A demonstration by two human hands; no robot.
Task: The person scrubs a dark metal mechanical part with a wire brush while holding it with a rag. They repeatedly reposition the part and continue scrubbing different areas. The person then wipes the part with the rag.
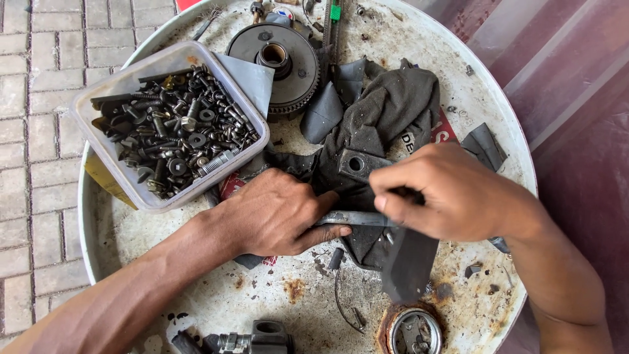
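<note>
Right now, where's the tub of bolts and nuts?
In the head view, the clear plastic tub of bolts and nuts sits at the upper left of the round drum top, just left of the toothed gear wheel and above the left hand.

A clear plastic tub (124, 88), squarish with rounded corners, is sitting at the upper left of the round metal drum top (216, 295). Under the tub's near edge, a yellow label strip (105, 180) is showing at the drum's left rim. A red printed sheet with white markings (230, 185) is peeking out just right of the tub's lower corner; another red patch of it (445, 128) is lying toward the drum's right side.
</note>
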